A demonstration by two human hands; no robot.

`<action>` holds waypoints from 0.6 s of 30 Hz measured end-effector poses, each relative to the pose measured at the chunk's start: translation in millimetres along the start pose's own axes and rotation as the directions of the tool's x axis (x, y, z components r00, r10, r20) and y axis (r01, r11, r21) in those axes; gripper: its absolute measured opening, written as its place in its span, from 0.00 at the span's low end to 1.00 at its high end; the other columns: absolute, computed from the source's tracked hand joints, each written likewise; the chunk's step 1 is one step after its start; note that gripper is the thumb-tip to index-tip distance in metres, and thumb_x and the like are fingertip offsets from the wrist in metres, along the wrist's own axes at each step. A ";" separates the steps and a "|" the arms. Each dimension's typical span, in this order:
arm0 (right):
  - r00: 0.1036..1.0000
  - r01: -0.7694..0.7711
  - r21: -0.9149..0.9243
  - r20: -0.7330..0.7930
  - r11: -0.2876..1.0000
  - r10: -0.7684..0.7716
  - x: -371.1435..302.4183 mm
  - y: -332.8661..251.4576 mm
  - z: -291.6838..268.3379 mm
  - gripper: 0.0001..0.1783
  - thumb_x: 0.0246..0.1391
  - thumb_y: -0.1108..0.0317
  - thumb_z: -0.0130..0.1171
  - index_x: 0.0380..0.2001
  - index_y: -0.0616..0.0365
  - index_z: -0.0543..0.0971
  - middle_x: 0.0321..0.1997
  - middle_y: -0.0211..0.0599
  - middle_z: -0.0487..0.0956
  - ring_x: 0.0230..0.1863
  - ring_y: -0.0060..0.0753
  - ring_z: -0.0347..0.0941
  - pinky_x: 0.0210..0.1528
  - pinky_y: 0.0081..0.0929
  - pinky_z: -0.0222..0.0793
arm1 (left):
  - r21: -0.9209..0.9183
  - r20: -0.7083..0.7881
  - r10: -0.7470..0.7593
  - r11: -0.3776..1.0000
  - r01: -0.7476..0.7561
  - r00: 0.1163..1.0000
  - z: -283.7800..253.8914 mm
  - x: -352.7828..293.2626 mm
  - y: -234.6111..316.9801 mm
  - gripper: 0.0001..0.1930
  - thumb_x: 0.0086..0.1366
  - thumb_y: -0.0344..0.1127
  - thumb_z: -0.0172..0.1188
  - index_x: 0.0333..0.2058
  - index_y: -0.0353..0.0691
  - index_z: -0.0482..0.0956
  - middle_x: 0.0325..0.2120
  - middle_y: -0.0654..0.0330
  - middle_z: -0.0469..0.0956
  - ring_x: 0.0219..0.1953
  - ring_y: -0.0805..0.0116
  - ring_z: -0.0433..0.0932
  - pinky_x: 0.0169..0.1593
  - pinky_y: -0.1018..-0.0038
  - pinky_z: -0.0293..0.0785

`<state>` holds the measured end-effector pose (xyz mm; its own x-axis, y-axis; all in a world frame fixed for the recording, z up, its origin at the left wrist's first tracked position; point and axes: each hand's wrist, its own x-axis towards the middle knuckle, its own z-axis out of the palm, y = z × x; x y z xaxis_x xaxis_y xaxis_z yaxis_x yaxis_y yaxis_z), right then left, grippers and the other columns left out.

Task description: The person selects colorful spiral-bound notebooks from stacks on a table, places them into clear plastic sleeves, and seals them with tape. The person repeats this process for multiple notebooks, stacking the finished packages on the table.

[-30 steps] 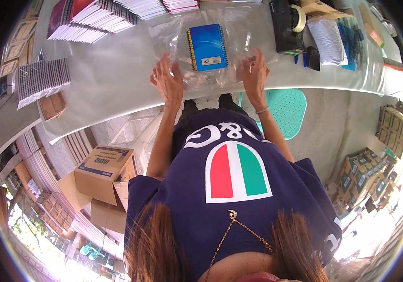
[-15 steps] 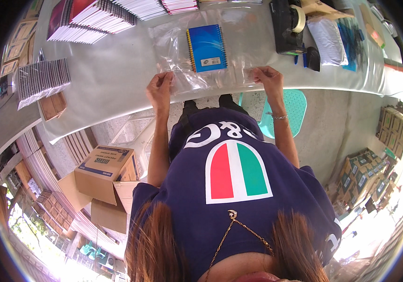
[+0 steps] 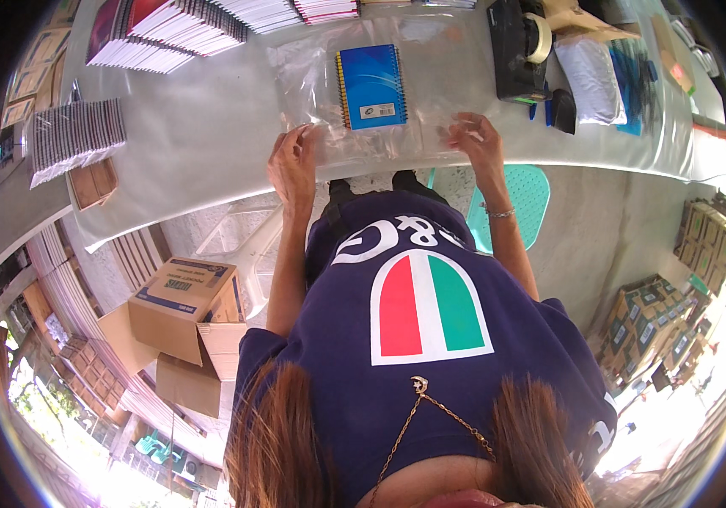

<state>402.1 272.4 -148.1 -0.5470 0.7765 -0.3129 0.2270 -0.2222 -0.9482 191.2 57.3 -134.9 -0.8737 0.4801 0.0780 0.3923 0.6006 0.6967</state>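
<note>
A blue spiral notebook (image 3: pixel 371 85) with a small white label lies flat on a sheet of clear plastic (image 3: pixel 308 68) on the table. My left hand (image 3: pixel 295 165) is at the sheet's near left corner, its fingers bent together around the plastic and slightly blurred. At the near right corner, my right hand (image 3: pixel 479 148) pinches the film with bent fingers. The notebook lies between and beyond both hands, touched by neither. Glare makes the exact edges of the film hard to follow.
Stacks of spiral notebooks (image 3: pixel 168 38) line the far left, with another stack (image 3: pixel 79 140) by the left edge. A black tape dispenser (image 3: pixel 515 55) and a white packet (image 3: pixel 590 80) stand right. Below are an open carton (image 3: pixel 185 296) and a green stool (image 3: pixel 525 203).
My hands have shifted slightly inward, toward the notebook, and the fingers have turned forward. The near edge of the plastic has moved a little with them. The notebook stays in place.
</note>
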 end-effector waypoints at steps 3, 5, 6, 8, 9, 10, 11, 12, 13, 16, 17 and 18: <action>0.992 -0.090 0.109 0.102 0.990 0.079 -3.2 -4.5 -1.4 0.21 0.59 0.71 0.58 0.52 0.69 0.68 0.35 0.42 0.79 0.35 0.30 0.79 0.40 0.25 0.79 | 0.155 0.208 -0.177 0.977 0.146 0.962 -10.3 -2.0 12.9 0.12 0.60 0.41 0.64 0.33 0.36 0.82 0.27 0.55 0.78 0.23 0.64 0.75 0.29 0.69 0.68; 0.976 -0.165 0.202 0.176 0.965 0.130 -1.5 1.1 -4.8 0.23 0.60 0.72 0.57 0.56 0.68 0.65 0.37 0.43 0.78 0.37 0.32 0.80 0.42 0.26 0.80 | 0.092 0.307 -0.254 0.967 0.237 0.917 -10.8 -3.8 8.8 0.15 0.62 0.44 0.62 0.34 0.35 0.81 0.28 0.53 0.80 0.23 0.66 0.77 0.29 0.70 0.69; 0.974 -0.191 0.264 0.174 0.946 0.148 -1.0 2.1 -5.7 0.22 0.60 0.73 0.55 0.55 0.69 0.65 0.38 0.43 0.78 0.38 0.33 0.80 0.43 0.27 0.80 | -0.054 0.335 -0.263 0.953 0.297 0.905 -8.7 -5.8 -1.1 0.17 0.64 0.46 0.59 0.35 0.35 0.80 0.29 0.53 0.80 0.24 0.67 0.78 0.29 0.70 0.70; 0.968 -0.238 0.383 0.172 0.892 0.184 -0.4 4.0 -6.6 0.20 0.61 0.75 0.53 0.55 0.70 0.65 0.40 0.44 0.78 0.39 0.36 0.80 0.46 0.28 0.80 | -0.344 0.419 -0.322 0.809 0.476 0.849 -7.6 -7.4 -7.4 0.21 0.68 0.50 0.54 0.37 0.33 0.78 0.31 0.51 0.81 0.28 0.66 0.81 0.31 0.72 0.73; 0.968 -0.240 0.427 0.174 0.872 0.181 -0.2 5.4 -7.1 0.21 0.61 0.76 0.52 0.55 0.70 0.64 0.41 0.45 0.77 0.41 0.37 0.80 0.47 0.29 0.80 | -0.470 0.481 -0.360 0.664 0.581 0.799 -7.8 -7.5 -6.6 0.22 0.70 0.51 0.51 0.38 0.32 0.76 0.32 0.50 0.82 0.31 0.65 0.82 0.33 0.72 0.74; 0.968 -0.241 0.469 0.176 0.849 0.178 0.0 6.8 -7.7 0.21 0.61 0.77 0.50 0.56 0.71 0.62 0.42 0.47 0.77 0.42 0.39 0.80 0.48 0.30 0.80 | -0.567 0.548 -0.379 0.488 0.664 0.746 -8.1 -7.3 -5.4 0.24 0.71 0.52 0.49 0.40 0.31 0.75 0.33 0.49 0.82 0.33 0.63 0.83 0.35 0.73 0.76; 0.968 -0.243 0.510 0.180 0.825 0.174 0.2 7.0 -7.6 0.21 0.61 0.77 0.48 0.57 0.71 0.61 0.43 0.48 0.77 0.43 0.41 0.79 0.49 0.32 0.80 | -0.516 0.588 -0.360 0.522 0.679 0.724 -9.1 -6.7 -3.3 0.24 0.72 0.52 0.47 0.40 0.31 0.74 0.35 0.48 0.81 0.36 0.61 0.83 0.38 0.72 0.77; 0.965 -0.259 0.516 0.174 0.817 0.196 0.8 7.1 -7.4 0.22 0.61 0.78 0.47 0.57 0.71 0.59 0.43 0.51 0.77 0.44 0.43 0.79 0.50 0.32 0.79 | -0.463 0.628 -0.343 0.556 0.690 0.699 -10.0 -5.6 -0.9 0.25 0.73 0.52 0.44 0.40 0.30 0.73 0.37 0.46 0.81 0.39 0.58 0.83 0.41 0.71 0.78; 0.962 -0.273 0.521 0.167 0.808 0.217 1.6 6.9 -7.0 0.23 0.61 0.79 0.46 0.58 0.71 0.58 0.42 0.53 0.77 0.46 0.45 0.79 0.51 0.33 0.79 | -0.410 0.666 -0.328 0.590 0.696 0.670 -10.5 -4.9 -0.3 0.25 0.74 0.52 0.42 0.40 0.30 0.72 0.38 0.45 0.81 0.42 0.56 0.82 0.44 0.70 0.79; 0.953 -0.301 0.561 0.147 0.771 0.266 3.0 3.3 -6.2 0.24 0.61 0.80 0.46 0.59 0.73 0.56 0.47 0.60 0.75 0.52 0.49 0.75 0.57 0.34 0.75 | -0.503 0.825 -0.173 0.208 0.839 0.538 -8.1 -3.9 -12.0 0.21 0.75 0.45 0.40 0.36 0.32 0.72 0.44 0.41 0.79 0.50 0.53 0.79 0.53 0.65 0.77; 0.949 -0.312 0.576 0.144 0.756 0.282 3.1 1.1 -5.6 0.24 0.61 0.80 0.46 0.59 0.74 0.57 0.50 0.63 0.74 0.55 0.50 0.74 0.60 0.34 0.73 | -0.524 0.846 -0.090 0.034 0.851 0.525 -6.5 -2.8 -21.6 0.20 0.75 0.44 0.39 0.35 0.32 0.72 0.46 0.40 0.77 0.52 0.51 0.77 0.56 0.63 0.75; 0.947 -0.315 0.605 0.144 0.731 0.288 2.9 -1.8 -4.2 0.25 0.60 0.81 0.45 0.59 0.74 0.55 0.50 0.65 0.72 0.56 0.51 0.73 0.60 0.33 0.73 | -0.516 0.854 -0.002 -0.142 0.845 0.521 -4.7 0.0 -31.2 0.19 0.75 0.42 0.39 0.34 0.33 0.72 0.48 0.39 0.76 0.55 0.49 0.75 0.59 0.60 0.73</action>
<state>403.5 277.6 -147.0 -0.5683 0.5862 -0.5774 -0.1493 -0.7636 -0.6282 177.5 35.5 -153.3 -0.2101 0.7946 -0.5697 -0.9423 -0.0092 0.3347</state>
